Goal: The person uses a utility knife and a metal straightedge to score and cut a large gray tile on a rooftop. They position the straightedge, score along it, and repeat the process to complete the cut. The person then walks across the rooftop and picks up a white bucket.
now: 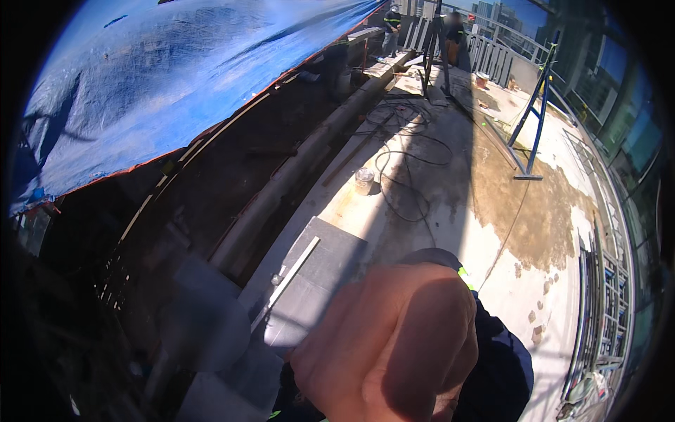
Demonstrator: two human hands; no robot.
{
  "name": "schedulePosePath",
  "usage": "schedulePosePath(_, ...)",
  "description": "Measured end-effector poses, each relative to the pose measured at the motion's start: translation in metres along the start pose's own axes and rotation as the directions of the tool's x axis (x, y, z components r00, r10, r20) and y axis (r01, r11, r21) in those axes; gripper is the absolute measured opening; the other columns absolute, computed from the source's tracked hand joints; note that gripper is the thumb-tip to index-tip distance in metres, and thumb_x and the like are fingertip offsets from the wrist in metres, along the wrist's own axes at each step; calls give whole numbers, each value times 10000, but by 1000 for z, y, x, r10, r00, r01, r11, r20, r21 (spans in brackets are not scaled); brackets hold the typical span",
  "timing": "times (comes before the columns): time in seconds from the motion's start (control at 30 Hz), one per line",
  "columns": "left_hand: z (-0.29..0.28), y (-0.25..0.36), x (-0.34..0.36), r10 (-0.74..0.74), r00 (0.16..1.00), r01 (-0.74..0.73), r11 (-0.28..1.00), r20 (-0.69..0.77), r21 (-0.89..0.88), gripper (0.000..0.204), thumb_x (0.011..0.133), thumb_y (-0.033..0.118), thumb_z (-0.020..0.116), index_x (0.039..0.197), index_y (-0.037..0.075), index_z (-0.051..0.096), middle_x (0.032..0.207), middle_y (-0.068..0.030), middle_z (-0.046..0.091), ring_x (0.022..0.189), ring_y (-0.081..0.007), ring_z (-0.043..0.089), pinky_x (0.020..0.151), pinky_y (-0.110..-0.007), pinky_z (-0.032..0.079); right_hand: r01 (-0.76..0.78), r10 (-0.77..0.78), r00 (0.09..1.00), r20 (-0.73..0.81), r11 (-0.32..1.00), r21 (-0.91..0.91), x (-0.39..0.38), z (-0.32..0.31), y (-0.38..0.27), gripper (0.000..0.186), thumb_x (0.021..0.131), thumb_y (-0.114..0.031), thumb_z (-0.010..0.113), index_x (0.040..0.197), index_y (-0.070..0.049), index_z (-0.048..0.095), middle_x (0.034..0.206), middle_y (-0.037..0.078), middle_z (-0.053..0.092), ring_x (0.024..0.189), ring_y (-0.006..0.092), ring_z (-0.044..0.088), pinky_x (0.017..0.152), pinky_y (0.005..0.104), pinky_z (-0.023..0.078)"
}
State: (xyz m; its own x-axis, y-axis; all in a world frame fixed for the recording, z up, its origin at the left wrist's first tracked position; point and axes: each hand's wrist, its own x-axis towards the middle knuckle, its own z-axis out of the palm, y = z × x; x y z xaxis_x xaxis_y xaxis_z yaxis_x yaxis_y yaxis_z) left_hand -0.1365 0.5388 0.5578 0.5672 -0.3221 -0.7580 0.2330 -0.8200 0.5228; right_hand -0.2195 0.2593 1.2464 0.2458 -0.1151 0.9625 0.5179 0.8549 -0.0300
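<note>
My right hand (387, 344) is raised very close in the lower middle, its fingers curled into a fist. Whatever it may hold is hidden behind the knuckles. A dark sleeve (503, 359) with a yellow-green strip shows beside it. My left hand is out of view. Beyond the fist, to the left, a dark grey slab (337, 243) lies on the pale floor, partly covered by the hand. A white straight bar (295, 274) lies across the slab, with a small roundish metal piece (276, 279) touching or close to it.
A blue tarp (190, 77) slopes over a dark trench at the left. A small bucket (364, 181) and a looped cable (415, 155) lie ahead. A blue metal stand (534, 126) and stacked metal frames (608, 302) are at right. Two people (391, 28) are far off.
</note>
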Motion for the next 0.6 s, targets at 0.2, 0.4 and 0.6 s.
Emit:
schedulePosePath(0.2,20,-2,-18,-35,999,35,999,-29,7,616,875,660,648,1155,127,776,1189,-150,749,1168,-348,686,1024,-452,519,-38,50,974,221,998,-59,1,-23,-57,304,957,-123,767,1044,153,676,903,219,695,777,305,700,634,381,566)
schedulePosePath(0.4,68,-3,-38,12,989,-19,999,-150,-48,622,870,670,649,1156,133,779,1188,-143,751,1171,-348,685,1035,-455,515,-467,470,872,135,883,-53,-25,-38,-107,202,940,-141,765,982,49,710,916,141,692,771,245,692,665,323,527)
schedulePosePath(0.6,165,28,-80,-202,888,140,974,-414,-175,640,855,701,643,1140,145,785,1205,-131,751,1175,-349,689,1039,-447,514,-790,638,604,477,560,251,-80,-47,-90,263,957,-127,715,1001,132,729,1033,244,708,917,320,728,784,398,561)
